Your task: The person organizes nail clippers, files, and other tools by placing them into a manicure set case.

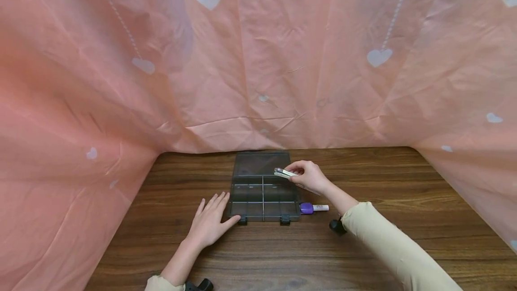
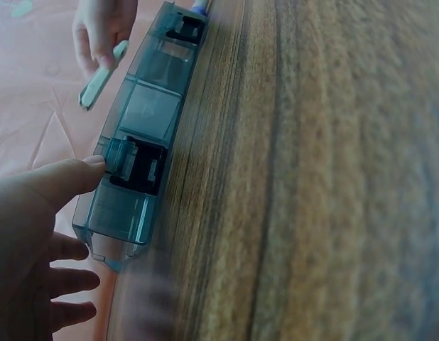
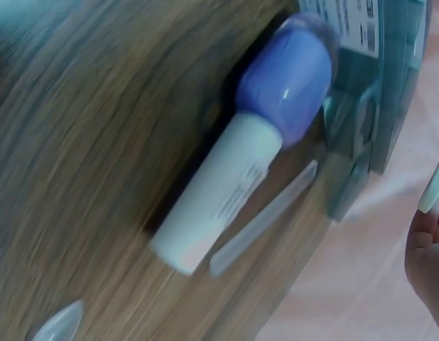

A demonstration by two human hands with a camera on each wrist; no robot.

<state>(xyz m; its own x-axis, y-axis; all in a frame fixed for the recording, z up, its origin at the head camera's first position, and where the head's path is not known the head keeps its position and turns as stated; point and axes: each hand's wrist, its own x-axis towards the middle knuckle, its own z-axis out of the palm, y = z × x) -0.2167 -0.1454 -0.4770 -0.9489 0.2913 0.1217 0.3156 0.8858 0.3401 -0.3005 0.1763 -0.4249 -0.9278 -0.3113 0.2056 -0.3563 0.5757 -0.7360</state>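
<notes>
Pinching a pale nail clipper [image 1: 284, 173], the right hand [image 1: 308, 176] hovers at about 2 o'clock on the open see-through box [image 1: 278, 210]. Left hand [image 1: 211, 223] is at the box's 8 o'clock, fingers spread, gripping nothing, thumb tip right by a latch [image 1: 242, 221]. Purple polish bottle [image 1: 313, 208] lies at 4 o'clock, btw.

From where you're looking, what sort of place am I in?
Likely a curtained-off tabletop workspace, though I can't tell what lies beyond: pink fabric hangs around a wood-grain table, with an open, divided box on it.
</notes>
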